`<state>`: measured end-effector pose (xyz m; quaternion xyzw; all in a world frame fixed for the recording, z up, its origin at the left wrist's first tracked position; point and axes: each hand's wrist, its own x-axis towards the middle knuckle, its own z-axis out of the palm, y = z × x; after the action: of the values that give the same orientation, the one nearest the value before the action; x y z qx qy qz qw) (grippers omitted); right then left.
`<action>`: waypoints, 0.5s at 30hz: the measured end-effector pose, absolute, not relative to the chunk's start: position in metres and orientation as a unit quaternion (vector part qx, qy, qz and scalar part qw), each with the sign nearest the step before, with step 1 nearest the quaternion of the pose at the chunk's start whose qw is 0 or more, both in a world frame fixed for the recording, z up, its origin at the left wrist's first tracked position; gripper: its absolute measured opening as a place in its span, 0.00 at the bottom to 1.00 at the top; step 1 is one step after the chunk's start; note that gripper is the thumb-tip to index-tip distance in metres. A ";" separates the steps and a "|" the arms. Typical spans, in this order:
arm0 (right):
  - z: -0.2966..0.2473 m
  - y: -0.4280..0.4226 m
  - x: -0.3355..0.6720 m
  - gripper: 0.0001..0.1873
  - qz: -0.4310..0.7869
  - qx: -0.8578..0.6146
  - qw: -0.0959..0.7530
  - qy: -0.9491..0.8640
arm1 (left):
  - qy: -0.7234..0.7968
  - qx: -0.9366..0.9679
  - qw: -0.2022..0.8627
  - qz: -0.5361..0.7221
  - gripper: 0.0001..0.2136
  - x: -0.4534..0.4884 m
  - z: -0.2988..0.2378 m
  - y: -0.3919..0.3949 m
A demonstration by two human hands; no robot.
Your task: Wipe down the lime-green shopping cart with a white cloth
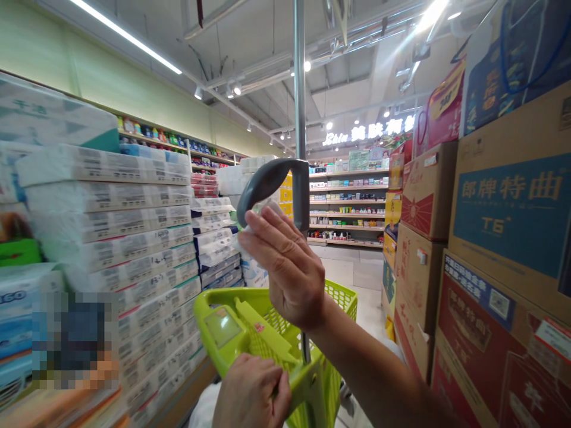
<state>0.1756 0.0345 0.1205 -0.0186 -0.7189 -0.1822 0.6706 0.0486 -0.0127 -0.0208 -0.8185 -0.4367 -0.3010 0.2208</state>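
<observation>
My right hand [289,270] is raised in front of me, fingers pressed together on a white cloth [247,238]. The cloth lies against the underside of a curved grey handle [263,181]. That handle is fixed to an upright metal pole [300,89], which rises out of a lime-green shopping basket [223,351]. My left hand [252,395] is low in the view, its fingers closed round the basket's near green rim. Most of the cloth is hidden behind my right hand.
Stacks of packaged tissue paper [134,238] fill the left side. Piled cardboard liquor cartons [504,226] wall the right side. A tiled aisle [348,270] runs ahead to product shelves [348,202] at the back. A pixelated patch [74,339] covers part of the lower left.
</observation>
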 end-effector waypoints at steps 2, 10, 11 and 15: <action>0.127 0.028 0.178 0.20 -0.205 -0.011 0.638 -0.742 | -0.433 -0.819 0.227 -0.302 0.18 0.048 -0.021 -0.013; 0.175 0.019 0.188 0.20 -0.186 0.056 0.574 -0.795 | -0.420 -0.822 0.246 -0.297 0.17 0.049 -0.024 -0.010; 0.180 0.025 0.189 0.20 -0.176 0.053 0.583 -0.791 | -0.418 -0.822 0.249 -0.296 0.17 0.049 -0.025 -0.009; 0.189 0.045 0.196 0.22 -0.119 0.001 0.679 -0.724 | -0.407 -0.827 0.254 -0.293 0.17 0.046 -0.026 -0.005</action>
<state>0.1958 0.0451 0.1891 0.0013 -0.7239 -0.1195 0.6795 0.0464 -0.0053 -0.0258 -0.8268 -0.4074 -0.2931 0.2542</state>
